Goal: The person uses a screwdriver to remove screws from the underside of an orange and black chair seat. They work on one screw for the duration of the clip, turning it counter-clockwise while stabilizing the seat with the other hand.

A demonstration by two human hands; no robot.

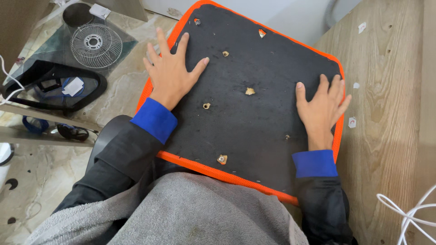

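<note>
Head view: both hands, left hand and right hand, lie flat with fingers spread on the upturned black seat pad across the lap, steadying it, holding nothing.

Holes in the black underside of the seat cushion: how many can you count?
7 holes in the seat cushion: top left corner, top edge, upper middle, centre, left of centre, right, bottom edge. Either hand may hide more.
</note>
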